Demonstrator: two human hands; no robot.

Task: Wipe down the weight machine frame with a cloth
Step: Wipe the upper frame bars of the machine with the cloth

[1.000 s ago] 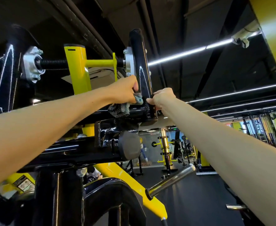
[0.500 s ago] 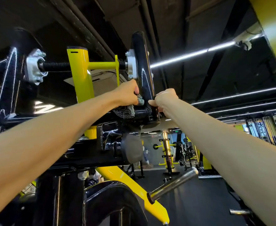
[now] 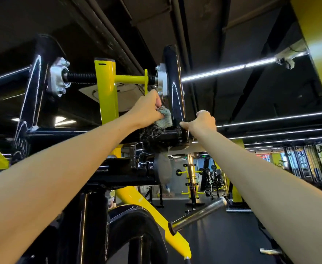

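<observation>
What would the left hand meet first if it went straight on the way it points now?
Most likely the black upright of the frame: the left hand points up and right at it, with the cloth it grips bunched between. Depth is hard to judge.

A dim hall, lit by bright white light strips [image 3: 228,70] that streak glare along the glossy black frame [image 3: 175,96], with wide-angle bending stretching the edges.

Dark ceiling [image 3: 213,25], light strips [image 3: 213,73], black floor [image 3: 223,237]
</observation>
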